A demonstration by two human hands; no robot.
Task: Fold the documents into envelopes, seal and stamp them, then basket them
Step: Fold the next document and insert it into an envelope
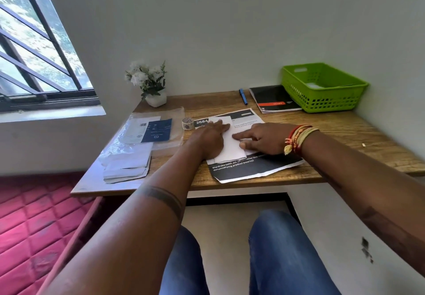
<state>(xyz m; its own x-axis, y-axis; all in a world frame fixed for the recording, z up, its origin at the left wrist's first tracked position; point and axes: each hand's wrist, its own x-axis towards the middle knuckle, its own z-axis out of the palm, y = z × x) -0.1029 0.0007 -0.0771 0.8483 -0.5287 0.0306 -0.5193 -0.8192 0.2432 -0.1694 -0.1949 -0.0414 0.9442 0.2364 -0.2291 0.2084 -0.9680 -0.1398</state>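
A white folded document (231, 147) lies on a larger black-and-white printed sheet (253, 168) in the middle of the wooden desk (345, 134). My left hand (208, 137) lies flat on the folded paper's left side, fingers straight. My right hand (262, 138) presses its right side with the index finger stretched out along it. A stack of white envelopes (127, 166) sits at the desk's left front. A small roll of stamps (188, 123) stands just left of the printed sheet. The green basket (322, 88) stands at the back right and holds something white.
A clear plastic sleeve with a blue booklet (158, 131) lies at the left. A black notebook (273, 99) and a blue pen (243, 96) lie at the back, beside a white flower pot (154, 88). A window is at far left, and a red mattress lies below.
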